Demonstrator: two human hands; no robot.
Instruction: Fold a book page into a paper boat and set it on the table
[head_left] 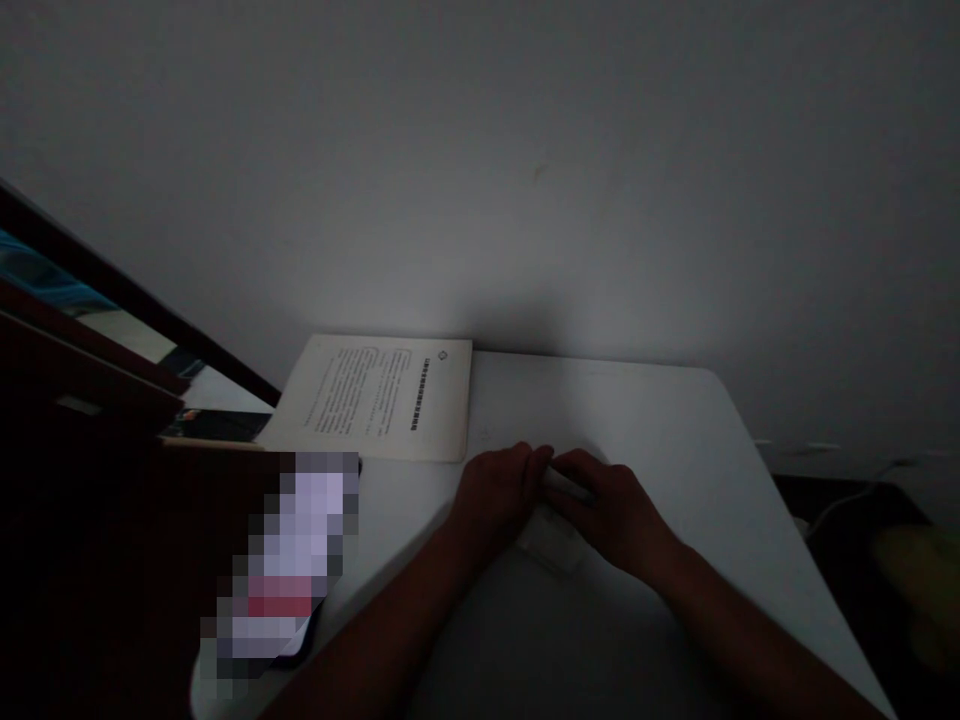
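Observation:
Over the white table, my left hand and my right hand meet at the fingertips. Between the thumb and fingers of my right hand is a small pale object, slim in outline; the dim light hides its kind. My left hand is closed, its fingers curled at the left end of the same object. Just below the hands lies a clear, flat, plastic-looking piece, partly covered by them. I cannot tell whether it is joined to the pale object.
A printed booklet lies at the table's back left. A phone with a lit, blurred screen rests along the left edge. Behind stands a grey wall. Dark wooden furniture is on the left, and a pale cable runs beyond the right edge.

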